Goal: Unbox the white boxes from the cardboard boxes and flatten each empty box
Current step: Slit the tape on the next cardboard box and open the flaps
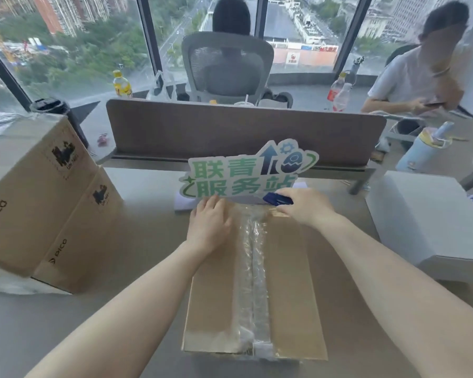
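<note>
A taped cardboard box [287, 282] lies on the desk in front of me, with wrinkled clear tape [253, 268] running along its middle seam. My left hand [209, 223] rests flat on the box's far left corner, fingers straight. My right hand [305, 205] grips a blue box cutter [276, 199] at the far end of the tape seam. Two more cardboard boxes [38, 203] stand stacked together at the left. A white box [432, 222] sits on the desk at the right.
A green and white cut-out sign [246, 173] stands just beyond the box, before a brown desk divider [230, 129]. A light blue bottle [423, 151] stands at the right. One person sits in a mesh chair [227, 69] behind the divider, another at the far right.
</note>
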Demonstrator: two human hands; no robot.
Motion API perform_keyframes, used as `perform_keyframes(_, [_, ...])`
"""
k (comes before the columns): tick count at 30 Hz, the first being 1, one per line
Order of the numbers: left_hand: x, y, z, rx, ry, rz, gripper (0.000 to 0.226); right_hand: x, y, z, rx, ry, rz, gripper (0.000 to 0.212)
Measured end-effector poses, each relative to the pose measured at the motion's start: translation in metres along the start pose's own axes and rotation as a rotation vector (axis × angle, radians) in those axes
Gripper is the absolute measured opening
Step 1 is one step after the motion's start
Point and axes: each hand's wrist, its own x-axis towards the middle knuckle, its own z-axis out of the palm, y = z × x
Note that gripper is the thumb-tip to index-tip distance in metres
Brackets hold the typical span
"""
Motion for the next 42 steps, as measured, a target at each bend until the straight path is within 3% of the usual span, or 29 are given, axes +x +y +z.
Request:
perform_keyframes(5, [0.044,-0.008,0.009,-0.03,-0.015,0.052,0.038,0.041,-0.01,-0.009,-0.261,-0.104,-0.051,0.041])
perform_keyframes(8, [0.05,-0.015,0.022,-0.124,-0.039,0.031,0.031,0.057,-0.015,-0.015,-0.305,-0.178,-0.091,0.042])
perform_keyframes(16, [0.05,-0.025,0.031,-0.276,0.107,0.014,0.009,0.085,-0.025,-0.025,-0.383,-0.327,-0.296,0.037])
perform_keyframes(27, [0.051,-0.024,0.035,-0.259,0.146,0.001,0.002,0.1,-0.006,-0.022,-0.32,-0.367,-0.365,0.038])
perform_keyframes(42, [0.052,-0.021,0.034,-0.235,0.13,-0.034,0.001,0.084,0.024,-0.038,-0.474,-0.359,-0.448,0.039])
